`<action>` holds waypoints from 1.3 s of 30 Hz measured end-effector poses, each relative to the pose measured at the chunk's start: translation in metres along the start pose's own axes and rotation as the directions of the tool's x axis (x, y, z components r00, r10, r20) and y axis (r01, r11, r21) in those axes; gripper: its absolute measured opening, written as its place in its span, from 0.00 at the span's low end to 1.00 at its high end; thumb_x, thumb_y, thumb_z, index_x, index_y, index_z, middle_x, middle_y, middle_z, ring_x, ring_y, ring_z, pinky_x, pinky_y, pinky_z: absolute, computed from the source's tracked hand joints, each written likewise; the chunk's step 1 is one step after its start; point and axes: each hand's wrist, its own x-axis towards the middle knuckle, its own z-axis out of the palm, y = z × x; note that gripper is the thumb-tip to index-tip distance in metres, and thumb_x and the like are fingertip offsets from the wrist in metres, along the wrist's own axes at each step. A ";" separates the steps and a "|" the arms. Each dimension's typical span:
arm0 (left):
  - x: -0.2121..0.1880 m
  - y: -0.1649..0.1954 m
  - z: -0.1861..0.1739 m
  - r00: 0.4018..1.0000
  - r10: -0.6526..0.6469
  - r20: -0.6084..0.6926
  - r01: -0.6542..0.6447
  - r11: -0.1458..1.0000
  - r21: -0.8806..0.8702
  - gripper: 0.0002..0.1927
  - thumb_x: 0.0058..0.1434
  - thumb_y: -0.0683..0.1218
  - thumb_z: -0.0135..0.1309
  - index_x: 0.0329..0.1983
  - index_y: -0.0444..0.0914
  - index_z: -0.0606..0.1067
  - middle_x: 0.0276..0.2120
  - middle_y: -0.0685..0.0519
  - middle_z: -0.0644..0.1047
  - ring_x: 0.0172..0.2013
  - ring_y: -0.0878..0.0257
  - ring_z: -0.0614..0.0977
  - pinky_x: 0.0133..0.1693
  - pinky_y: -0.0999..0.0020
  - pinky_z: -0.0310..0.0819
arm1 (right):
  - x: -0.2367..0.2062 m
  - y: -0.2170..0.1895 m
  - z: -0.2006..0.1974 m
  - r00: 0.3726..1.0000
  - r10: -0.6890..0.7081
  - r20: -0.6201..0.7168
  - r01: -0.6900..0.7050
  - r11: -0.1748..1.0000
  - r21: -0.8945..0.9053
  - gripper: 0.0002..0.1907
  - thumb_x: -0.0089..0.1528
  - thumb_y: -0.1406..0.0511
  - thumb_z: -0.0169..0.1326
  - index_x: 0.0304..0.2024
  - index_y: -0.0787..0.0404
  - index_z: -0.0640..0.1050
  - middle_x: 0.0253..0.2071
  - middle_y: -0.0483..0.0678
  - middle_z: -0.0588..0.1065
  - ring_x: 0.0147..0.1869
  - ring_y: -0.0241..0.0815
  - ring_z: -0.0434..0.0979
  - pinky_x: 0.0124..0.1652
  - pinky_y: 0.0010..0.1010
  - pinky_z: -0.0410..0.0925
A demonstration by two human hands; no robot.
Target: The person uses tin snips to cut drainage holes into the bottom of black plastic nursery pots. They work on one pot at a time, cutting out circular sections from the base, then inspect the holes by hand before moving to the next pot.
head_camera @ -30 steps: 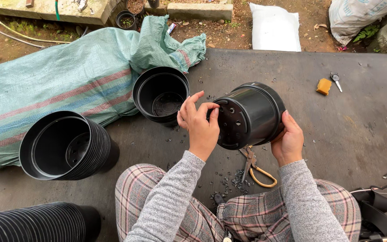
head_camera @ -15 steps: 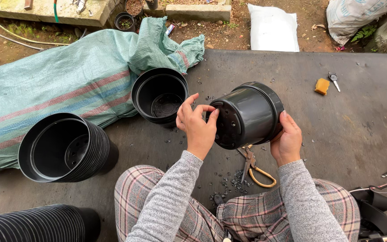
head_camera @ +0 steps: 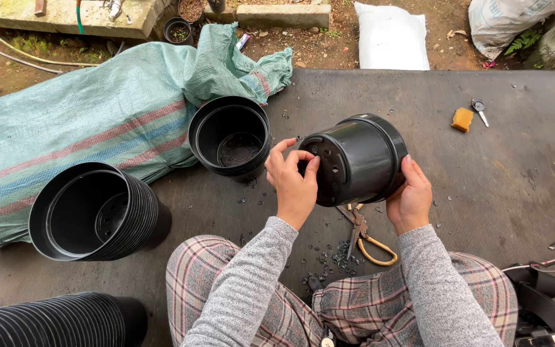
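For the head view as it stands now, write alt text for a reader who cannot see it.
A seated person holds a black plastic pot on its side in both hands, left hand fingering its base, right hand at its rim. Scissors lie below on the dark mat, with stacked black pots and a green sack at left.

a plump white plastic sack (head_camera: 391, 36) lies on the soil just beyond the mat's far edge. a second whitish woven sack (head_camera: 512, 18) sits past the far right corner.

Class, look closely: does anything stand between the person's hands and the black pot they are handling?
Nothing visible does. The left hand touches the base of the black pot, and the right hand grips its rim. The scissors lie below on the mat.
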 end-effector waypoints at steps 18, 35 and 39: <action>0.003 0.003 -0.004 0.998 -0.040 -0.043 0.040 0.999 -0.010 0.06 0.60 0.46 0.62 0.39 0.40 0.80 0.65 0.52 0.66 0.69 0.49 0.57 0.66 0.41 0.42 | 0.006 0.005 -0.008 0.997 -0.073 -0.008 0.072 0.997 -0.041 0.10 0.72 0.65 0.49 0.48 0.64 0.78 0.45 0.46 0.80 0.47 0.38 0.80 0.51 0.30 0.73; 0.010 -0.011 0.001 0.988 -0.154 -0.008 0.150 0.972 -0.180 0.07 0.60 0.49 0.62 0.35 0.41 0.82 0.62 0.56 0.70 0.66 0.52 0.62 0.66 0.53 0.55 | 0.008 0.004 -0.007 0.995 -0.097 0.040 0.099 0.993 -0.071 0.09 0.73 0.63 0.48 0.46 0.62 0.77 0.42 0.44 0.79 0.43 0.36 0.80 0.45 0.29 0.74; 0.008 -0.012 0.001 0.983 -0.184 0.009 0.181 0.954 -0.238 0.07 0.61 0.49 0.62 0.35 0.41 0.82 0.62 0.56 0.70 0.65 0.53 0.62 0.67 0.53 0.54 | 0.004 0.002 -0.006 0.993 -0.103 0.049 0.107 0.991 -0.084 0.09 0.73 0.63 0.48 0.46 0.61 0.77 0.42 0.44 0.79 0.43 0.36 0.80 0.44 0.28 0.74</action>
